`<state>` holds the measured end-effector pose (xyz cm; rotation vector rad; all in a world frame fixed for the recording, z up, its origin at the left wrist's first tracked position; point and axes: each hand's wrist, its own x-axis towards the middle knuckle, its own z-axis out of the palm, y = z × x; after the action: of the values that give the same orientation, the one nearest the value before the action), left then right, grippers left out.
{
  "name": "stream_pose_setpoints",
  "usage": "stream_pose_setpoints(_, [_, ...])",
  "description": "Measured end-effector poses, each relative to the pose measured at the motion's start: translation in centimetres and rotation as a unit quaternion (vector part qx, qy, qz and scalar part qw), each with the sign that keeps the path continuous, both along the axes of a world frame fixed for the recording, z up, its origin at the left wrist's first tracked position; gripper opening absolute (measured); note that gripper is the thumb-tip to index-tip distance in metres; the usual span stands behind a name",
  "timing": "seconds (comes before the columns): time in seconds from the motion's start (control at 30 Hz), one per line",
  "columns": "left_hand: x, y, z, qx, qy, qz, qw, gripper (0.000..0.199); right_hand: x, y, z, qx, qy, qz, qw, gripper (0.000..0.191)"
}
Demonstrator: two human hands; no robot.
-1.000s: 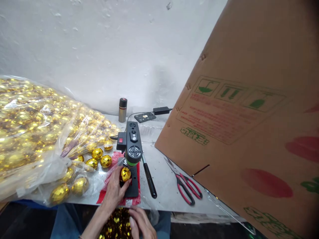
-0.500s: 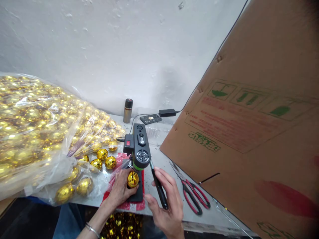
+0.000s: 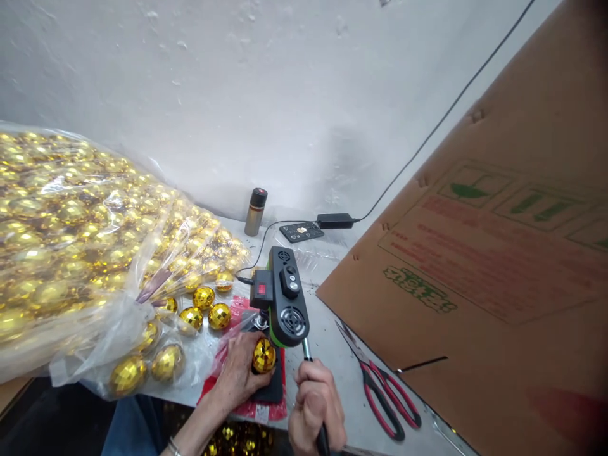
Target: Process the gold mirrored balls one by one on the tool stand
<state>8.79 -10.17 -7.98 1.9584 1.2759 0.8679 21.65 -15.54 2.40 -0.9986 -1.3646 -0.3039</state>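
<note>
My left hand (image 3: 238,373) is closed round a shiny gold mirrored ball (image 3: 263,355) at the front of a small black machine (image 3: 289,297) with round vents and a red switch. The fingers of my right hand (image 3: 317,405) are wrapped round the black handle (image 3: 323,438) of a lever, whose metal rod runs up to the machine's right side. Red plastic (image 3: 280,407) lies under the machine's dark base. Several loose gold balls (image 3: 219,316) rest left of it, beside a big clear bag (image 3: 61,240) full of them.
Red-and-black scissors (image 3: 387,392) lie right of my right hand. A large cardboard box (image 3: 475,266) fills the right side. Behind the machine are a bottle (image 3: 256,212), a phone (image 3: 301,232) and a black adapter (image 3: 335,221) with a cable.
My right hand has closed round the lever handle, and the handle has come down toward me. My left hand still holds the ball. The view has shifted slightly.
</note>
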Motion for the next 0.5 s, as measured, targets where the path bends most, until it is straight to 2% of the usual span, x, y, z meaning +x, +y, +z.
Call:
stream_pose_setpoints(0.23, [-0.2,-0.1,1.2,-0.043,0.002,-0.021,0.999,0.048,-0.4,0.0,-0.4,0.006,0.028,-0.015,0.999,0.042])
stream_pose_setpoints(0.5, [0.0,-0.1,0.7,-0.023,-0.002,-0.018,1.000,0.049,-0.6,-0.2,-1.3,-0.009,0.047,-0.020,0.999,0.042])
